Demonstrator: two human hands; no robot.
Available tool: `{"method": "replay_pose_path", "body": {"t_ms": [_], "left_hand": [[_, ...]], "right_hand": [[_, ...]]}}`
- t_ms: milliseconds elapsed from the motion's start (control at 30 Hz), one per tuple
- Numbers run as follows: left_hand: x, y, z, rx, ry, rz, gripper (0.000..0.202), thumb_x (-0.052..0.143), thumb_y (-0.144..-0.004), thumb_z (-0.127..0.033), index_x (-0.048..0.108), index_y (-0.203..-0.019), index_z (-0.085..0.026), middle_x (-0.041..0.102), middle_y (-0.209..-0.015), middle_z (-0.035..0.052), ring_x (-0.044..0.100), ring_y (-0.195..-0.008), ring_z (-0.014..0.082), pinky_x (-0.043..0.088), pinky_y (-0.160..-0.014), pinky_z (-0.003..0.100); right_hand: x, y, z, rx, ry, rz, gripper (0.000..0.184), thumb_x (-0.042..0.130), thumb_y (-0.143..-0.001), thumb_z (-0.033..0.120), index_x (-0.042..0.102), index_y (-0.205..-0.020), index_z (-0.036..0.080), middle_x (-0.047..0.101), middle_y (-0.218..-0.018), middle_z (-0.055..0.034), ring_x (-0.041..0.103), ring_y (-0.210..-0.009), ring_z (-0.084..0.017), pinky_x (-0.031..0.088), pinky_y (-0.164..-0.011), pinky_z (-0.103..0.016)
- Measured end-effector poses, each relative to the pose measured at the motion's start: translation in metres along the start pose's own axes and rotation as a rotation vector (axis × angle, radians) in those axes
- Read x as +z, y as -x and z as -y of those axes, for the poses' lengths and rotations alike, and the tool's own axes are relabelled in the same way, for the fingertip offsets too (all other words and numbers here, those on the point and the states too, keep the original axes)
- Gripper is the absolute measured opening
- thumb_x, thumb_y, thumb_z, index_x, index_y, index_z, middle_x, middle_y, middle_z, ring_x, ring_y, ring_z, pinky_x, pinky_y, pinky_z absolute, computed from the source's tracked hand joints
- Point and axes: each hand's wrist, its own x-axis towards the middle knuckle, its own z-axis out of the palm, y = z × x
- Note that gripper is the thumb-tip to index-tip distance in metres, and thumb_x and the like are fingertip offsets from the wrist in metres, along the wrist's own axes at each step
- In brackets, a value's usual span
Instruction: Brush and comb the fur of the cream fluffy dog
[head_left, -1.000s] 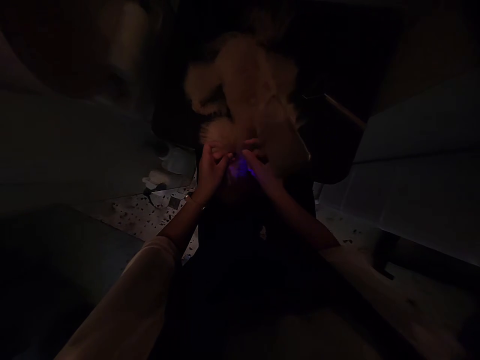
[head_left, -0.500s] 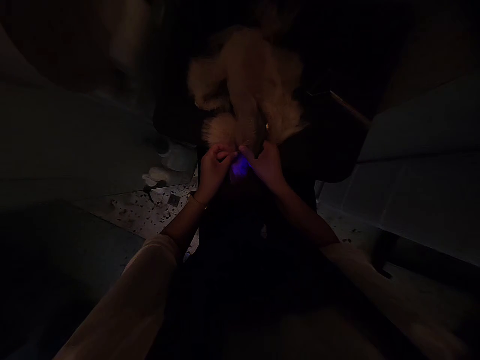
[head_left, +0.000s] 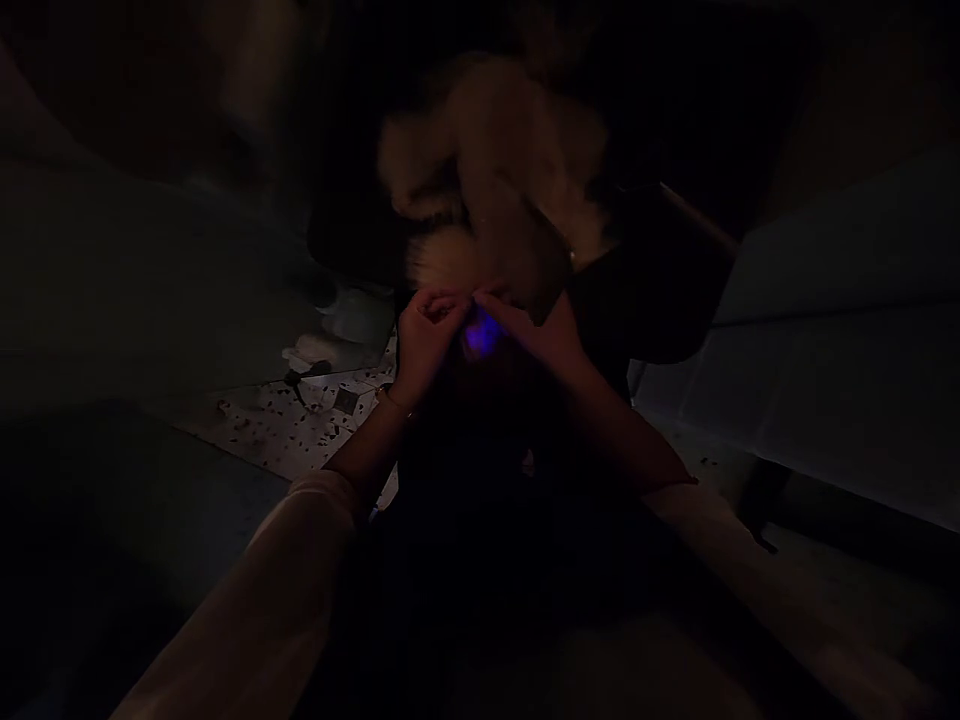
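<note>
Tan fluff point(head_left: 487, 170) lower, left hand point(head_left: 427, 345), right hand point(head_left: 536, 335), fingers point(head_left: 491, 298) pressed together at violet glow point(head_left: 480, 335)

Speckled terrazzo floor point(head_left: 262, 425) with pale cloth point(head_left: 315, 350)

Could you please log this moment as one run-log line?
Left hand: at blue-violet glow | right hand: at glow | above: fluffy tan mass
</note>
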Motion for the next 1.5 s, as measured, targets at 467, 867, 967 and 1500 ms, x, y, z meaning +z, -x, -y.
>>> {"method": "replay_pose_path", "body": {"t_ms": [467,867,967,1500], "left_hand": [[0.003,0.004,0.008,0.119,-0.115,-0.006,0.040,0.077,-0.080,-0.035,0.046,-0.100,-0.019,0.066,-0.080,-0.0015,0.065,-0.072,0.0108,0.051,-0.070,0.022],[0.007,0.011,0.009,0.335,-0.300,0.066,0.018,0.062,-0.091,-0.029,0.052,-0.101,-0.019,0.063,-0.092,0.0033,0.063,-0.084,0.0145,0.050,-0.075,0.025],[0.008,0.013,0.003,0.395,-0.331,0.087,0.008,0.058,-0.093,-0.023,0.054,-0.097,-0.017,0.063,-0.090,0.0039,0.062,-0.084,0.0152,0.049,-0.076,0.027],[0.014,0.008,0.002,0.489,-0.456,0.137,0.018,0.047,-0.097,-0.022,0.061,-0.088,-0.016,0.065,-0.082,0.0045,0.061,-0.075,0.0147,0.045,-0.069,0.024]], "right_hand": [[-0.005,-0.021,0.001,0.005,0.027,0.264,0.032,0.071,-0.078,0.048,0.069,-0.086,0.016,0.068,-0.078,-0.0028,0.062,-0.077,-0.018,0.055,-0.074,-0.033],[-0.016,-0.024,0.003,-0.018,0.124,0.419,0.018,0.063,-0.085,0.021,0.069,-0.100,0.014,0.072,-0.094,-0.0053,0.065,-0.085,-0.019,0.052,-0.084,-0.032],[-0.018,-0.023,0.006,0.046,0.157,0.400,0.016,0.062,-0.084,0.019,0.069,-0.097,0.012,0.071,-0.089,-0.0056,0.064,-0.081,-0.018,0.052,-0.080,-0.033],[-0.014,-0.020,0.006,0.051,0.126,0.303,0.013,0.060,-0.086,0.027,0.066,-0.084,0.015,0.068,-0.076,-0.0049,0.063,-0.077,-0.018,0.052,-0.078,-0.032]]}}
